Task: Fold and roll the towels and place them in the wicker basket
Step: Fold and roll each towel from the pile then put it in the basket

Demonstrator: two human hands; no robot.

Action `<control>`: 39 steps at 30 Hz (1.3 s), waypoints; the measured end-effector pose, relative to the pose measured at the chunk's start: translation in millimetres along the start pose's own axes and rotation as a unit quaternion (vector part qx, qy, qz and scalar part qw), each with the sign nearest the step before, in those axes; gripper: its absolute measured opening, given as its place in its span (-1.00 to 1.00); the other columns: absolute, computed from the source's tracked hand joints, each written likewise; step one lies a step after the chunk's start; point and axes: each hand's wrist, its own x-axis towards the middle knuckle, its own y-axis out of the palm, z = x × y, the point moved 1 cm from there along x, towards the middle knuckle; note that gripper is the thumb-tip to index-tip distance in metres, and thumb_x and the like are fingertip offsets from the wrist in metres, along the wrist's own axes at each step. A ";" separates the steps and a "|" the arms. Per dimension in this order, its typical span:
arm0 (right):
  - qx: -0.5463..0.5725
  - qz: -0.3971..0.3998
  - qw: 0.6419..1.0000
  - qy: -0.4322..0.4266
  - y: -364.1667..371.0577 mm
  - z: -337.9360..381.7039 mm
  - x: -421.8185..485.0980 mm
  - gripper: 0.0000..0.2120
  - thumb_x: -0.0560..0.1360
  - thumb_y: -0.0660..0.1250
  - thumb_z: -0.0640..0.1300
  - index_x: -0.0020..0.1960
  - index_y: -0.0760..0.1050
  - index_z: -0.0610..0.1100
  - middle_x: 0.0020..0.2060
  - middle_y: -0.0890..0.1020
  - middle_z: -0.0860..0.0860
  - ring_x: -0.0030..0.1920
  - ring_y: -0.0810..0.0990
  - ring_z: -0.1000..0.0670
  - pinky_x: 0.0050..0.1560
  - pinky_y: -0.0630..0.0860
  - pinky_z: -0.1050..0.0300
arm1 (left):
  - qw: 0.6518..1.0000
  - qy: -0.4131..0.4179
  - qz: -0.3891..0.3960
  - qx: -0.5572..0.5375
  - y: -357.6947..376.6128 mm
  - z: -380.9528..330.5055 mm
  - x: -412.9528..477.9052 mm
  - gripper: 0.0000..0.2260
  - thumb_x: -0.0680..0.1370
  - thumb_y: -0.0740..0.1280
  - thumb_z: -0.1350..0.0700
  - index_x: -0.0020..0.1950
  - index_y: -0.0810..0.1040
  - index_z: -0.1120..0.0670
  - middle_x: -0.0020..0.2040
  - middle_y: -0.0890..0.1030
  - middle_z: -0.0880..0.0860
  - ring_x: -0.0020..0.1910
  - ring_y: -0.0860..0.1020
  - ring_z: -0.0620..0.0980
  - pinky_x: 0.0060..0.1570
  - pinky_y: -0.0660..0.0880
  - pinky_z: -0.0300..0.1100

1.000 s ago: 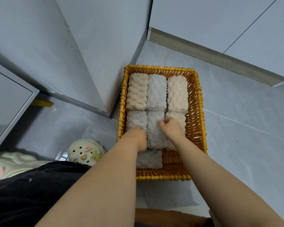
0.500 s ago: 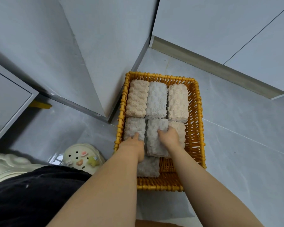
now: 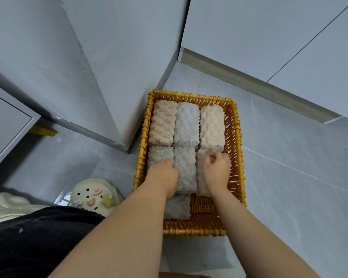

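A yellow wicker basket [image 3: 237,137] stands on the grey floor, packed with rolled towels. Its far row holds a beige roll [image 3: 162,122], a pale grey roll [image 3: 187,123] and a cream roll [image 3: 211,126]. In the middle row my left hand [image 3: 164,175] covers the near end of a grey roll [image 3: 159,154], fingers bent down into the gap beside the centre grey roll [image 3: 184,169]. My right hand [image 3: 216,171] lies on the beige roll [image 3: 201,177] at the right, fingers curled at its far end. One more grey roll [image 3: 177,206] lies at the front.
A white cabinet corner [image 3: 127,121] stands just left of the basket. Near my left arm sits a cream clog with charms [image 3: 96,195], with black clothing [image 3: 28,241] below it. A skirting strip [image 3: 249,81] runs along the far wall. A grey cabinet [image 3: 6,129] is at the left.
My right hand has shifted right, from the centre grey roll onto the beige roll by the basket's right wall. My left hand stays on the left grey roll.
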 end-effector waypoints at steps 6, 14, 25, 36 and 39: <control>-0.005 0.123 0.987 0.107 -6.7 -23.5 1.0 -0.43 0.48 0.37 -0.12 0.40 0.25 -0.25 0.30 0.44 -0.16 0.30 0.44 -0.17 0.30 0.41 -0.03 | 0.996 0.069 0.053 0.003 5.7 -6.2 9.0 -0.50 0.54 0.23 0.15 0.48 0.24 0.05 0.46 0.19 0.12 0.43 0.17 0.15 0.38 0.23 0.10; 0.096 0.201 0.954 0.202 -2.2 -21.8 9.7 -0.69 0.47 0.33 -0.26 0.20 0.48 -0.26 0.09 0.58 -0.11 0.14 0.55 -0.16 0.14 0.50 0.03 | 0.985 0.082 0.138 0.056 12.1 -7.9 9.3 -0.37 0.58 0.21 0.06 0.57 -0.03 -0.04 0.58 -0.17 0.05 0.54 -0.13 0.13 0.49 -0.07 0.15; 0.312 0.260 0.858 0.315 -4.7 -16.4 6.2 -0.55 0.41 0.47 -0.05 0.23 0.46 -0.17 0.02 0.65 -0.12 0.00 0.65 -0.13 0.05 0.60 -0.05 | 0.983 0.073 0.158 0.060 13.5 -9.4 11.9 -0.38 0.58 0.20 0.05 0.57 -0.03 -0.04 0.58 -0.18 0.05 0.54 -0.15 0.11 0.49 -0.06 0.13; 0.444 0.344 0.714 0.418 -26.4 -23.9 3.7 -0.76 0.51 0.31 -0.17 0.13 0.52 -0.24 0.03 0.64 -0.23 0.08 0.57 -0.25 0.03 0.47 -0.22 | 0.984 0.067 0.156 0.043 15.5 -5.9 14.2 -0.41 0.57 0.21 0.03 0.56 0.06 -0.02 0.58 -0.14 0.07 0.54 -0.10 0.10 0.48 0.04 0.13; 0.403 0.304 0.758 0.413 -24.2 -22.6 2.8 -0.73 0.48 0.38 -0.20 0.16 0.51 -0.26 0.05 0.63 -0.22 0.04 0.60 -0.22 -0.01 0.53 -0.18 | 0.984 0.067 0.158 0.039 14.7 -6.5 14.0 -0.42 0.58 0.21 0.03 0.56 0.06 -0.03 0.58 -0.14 0.06 0.54 -0.10 0.10 0.48 0.03 0.13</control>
